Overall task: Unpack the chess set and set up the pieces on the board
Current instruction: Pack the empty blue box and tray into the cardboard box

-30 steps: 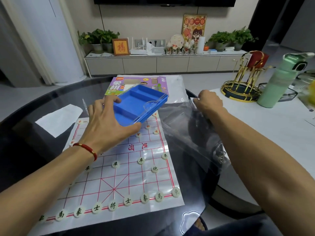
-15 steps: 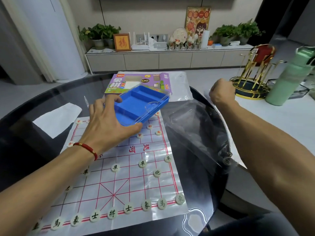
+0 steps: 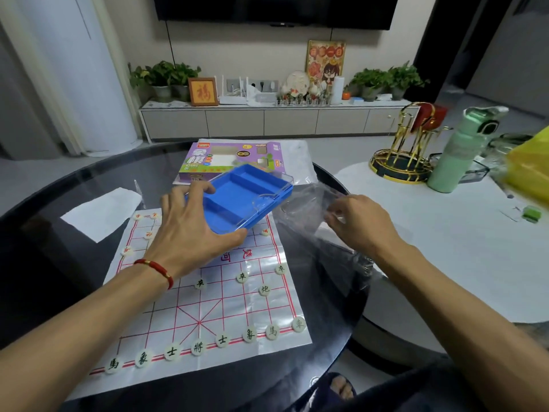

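Note:
A white paper chess board (image 3: 225,304) with red lines lies on the dark glass table (image 3: 50,272). Round white pieces with green characters line its near edge (image 3: 197,347); red-marked pieces (image 3: 127,250) sit on the far side. My left hand (image 3: 190,233) grips an empty blue tray (image 3: 240,197) with a clear lid, tilted above the far half of the board. My right hand (image 3: 361,223) pinches a clear plastic bag (image 3: 309,230) lying to the right of the board. The purple chess box (image 3: 234,159) lies behind the tray.
A white sheet (image 3: 101,212) lies left of the board. To the right stands a white table (image 3: 445,248) with a gold cup rack (image 3: 407,153), a green bottle (image 3: 457,156) and a yellow bag (image 3: 531,168). A foot in a slipper (image 3: 338,388) shows below.
My right hand has come back down from the white table's edge to the plastic bag and pinched it. My left hand still holds the blue tray in about the same place.

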### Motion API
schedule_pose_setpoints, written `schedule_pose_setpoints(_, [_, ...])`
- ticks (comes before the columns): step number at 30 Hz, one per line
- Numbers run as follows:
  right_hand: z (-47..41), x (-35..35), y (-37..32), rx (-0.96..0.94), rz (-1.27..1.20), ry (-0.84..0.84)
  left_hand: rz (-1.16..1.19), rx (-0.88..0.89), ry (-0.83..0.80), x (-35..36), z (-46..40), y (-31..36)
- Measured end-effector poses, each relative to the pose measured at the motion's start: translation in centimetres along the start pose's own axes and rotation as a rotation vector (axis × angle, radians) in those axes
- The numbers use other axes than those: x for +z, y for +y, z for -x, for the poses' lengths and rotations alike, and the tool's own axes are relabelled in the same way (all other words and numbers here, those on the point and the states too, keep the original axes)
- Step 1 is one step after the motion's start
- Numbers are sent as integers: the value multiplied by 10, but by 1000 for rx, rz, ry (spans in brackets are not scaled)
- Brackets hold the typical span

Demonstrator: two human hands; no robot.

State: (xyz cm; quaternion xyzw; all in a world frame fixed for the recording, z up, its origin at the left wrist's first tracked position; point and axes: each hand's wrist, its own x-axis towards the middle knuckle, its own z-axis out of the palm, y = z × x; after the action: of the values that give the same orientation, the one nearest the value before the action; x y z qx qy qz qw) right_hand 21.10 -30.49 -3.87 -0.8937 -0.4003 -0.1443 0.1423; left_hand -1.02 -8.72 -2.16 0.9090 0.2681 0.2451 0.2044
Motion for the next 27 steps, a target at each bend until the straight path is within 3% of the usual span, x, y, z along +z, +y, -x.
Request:
schedule_pose_setpoints(7, [24,-26,-98,264,-991,-17,12,42,78,-6,18,1])
schedule_pose_setpoints(12, [21,-16,-138,475,-1527,-250,21,54,163,-14,36,-9])
schedule_pose_setpoints(17, [15,-7,-159,441,-1719,-243,92,-10,175,-26,43,-24])
schedule_pose_setpoints(27, [3,-3,-190,459,-1787,-324,228,-110,258,-37,42,-44])
